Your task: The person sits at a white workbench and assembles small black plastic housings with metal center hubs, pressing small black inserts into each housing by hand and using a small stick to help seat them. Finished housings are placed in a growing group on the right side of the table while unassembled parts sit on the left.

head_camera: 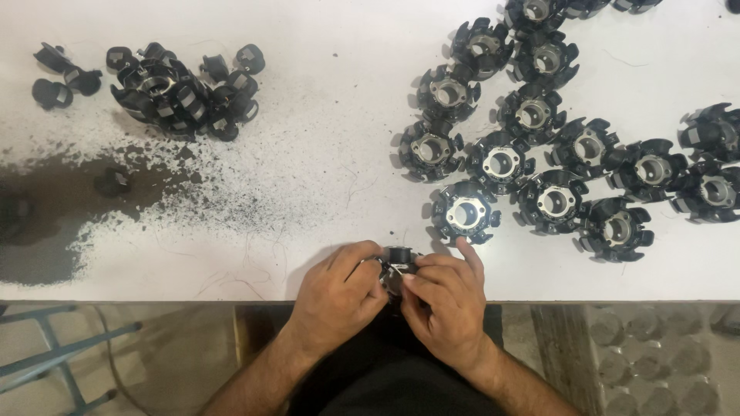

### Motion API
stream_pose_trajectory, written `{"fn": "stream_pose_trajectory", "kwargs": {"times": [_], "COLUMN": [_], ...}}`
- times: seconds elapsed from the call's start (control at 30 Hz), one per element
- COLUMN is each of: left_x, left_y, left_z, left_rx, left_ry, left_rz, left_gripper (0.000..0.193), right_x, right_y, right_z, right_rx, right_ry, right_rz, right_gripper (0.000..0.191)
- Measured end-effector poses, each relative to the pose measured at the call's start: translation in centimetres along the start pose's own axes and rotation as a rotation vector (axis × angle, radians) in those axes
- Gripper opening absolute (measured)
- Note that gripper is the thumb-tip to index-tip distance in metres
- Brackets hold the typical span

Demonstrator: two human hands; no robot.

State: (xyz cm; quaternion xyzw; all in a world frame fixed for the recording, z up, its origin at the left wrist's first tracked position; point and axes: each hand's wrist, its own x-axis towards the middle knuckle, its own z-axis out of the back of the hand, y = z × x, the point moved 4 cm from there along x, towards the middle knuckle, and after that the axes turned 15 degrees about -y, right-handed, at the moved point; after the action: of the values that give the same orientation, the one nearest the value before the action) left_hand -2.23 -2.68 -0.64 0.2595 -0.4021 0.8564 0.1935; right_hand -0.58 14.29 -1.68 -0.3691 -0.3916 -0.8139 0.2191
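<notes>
L hand [339,289], R hand [445,302] fingers pinch black part [398,256] at table edge [154,296].

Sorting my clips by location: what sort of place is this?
Probably a small workshop or factory bench: both hands hold one black part at a white table with many alike, dark dust.

Round black stator cores [502,162] far right look like semi-glossy black plastic around dull silver metal centre rings; the small black plastic-and-metal part [398,258] between the left hand [339,289] and right hand [447,304] looks the same. The flat white table top [324,115] is matt and smooth, roughened on the left by dark grey gritty powder [92,208]. The pale blue frame [54,362] near left looks like painted metal.
</notes>
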Motion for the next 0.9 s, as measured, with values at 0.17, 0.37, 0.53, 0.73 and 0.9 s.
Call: {"fn": "stream_pose_trajectory", "kwargs": {"times": [0.17, 0.37, 0.53, 0.73, 0.9], "left_x": [0.0, 1.1, 4.4, 12.5, 15.2], "left_y": [-0.4, 0.8, 8.2, 16.5, 16.3], "left_z": [0.0, 2.0, 10.0, 15.0, 15.4], "left_rx": [-0.002, -0.021, 0.386, 0.701, 0.613], "left_ry": [-0.008, 0.062, -0.317, -0.261, 0.089], "left_rz": [0.0, 0.019, 0.103, 0.073, 0.524], "left_gripper": [0.018, 0.018, 0.047, 0.092, 0.081], "right_x": [0.1, 0.9, 2.9, 6.7, 5.0], "right_y": [-0.1, -2.3, -5.1, -8.3, -7.8], "right_z": [0.1, 2.9, 4.7, 5.5, 6.7], "right_rx": [-0.037, -0.131, -0.242, -0.444, -0.343], "right_ry": [0.067, 0.062, 0.111, 0.065, -0.075], "right_rz": [0.016, -0.057, 0.014, 0.038, -0.086], "right_gripper": [0.033, 0.029, 0.029, 0.024, 0.022]}}
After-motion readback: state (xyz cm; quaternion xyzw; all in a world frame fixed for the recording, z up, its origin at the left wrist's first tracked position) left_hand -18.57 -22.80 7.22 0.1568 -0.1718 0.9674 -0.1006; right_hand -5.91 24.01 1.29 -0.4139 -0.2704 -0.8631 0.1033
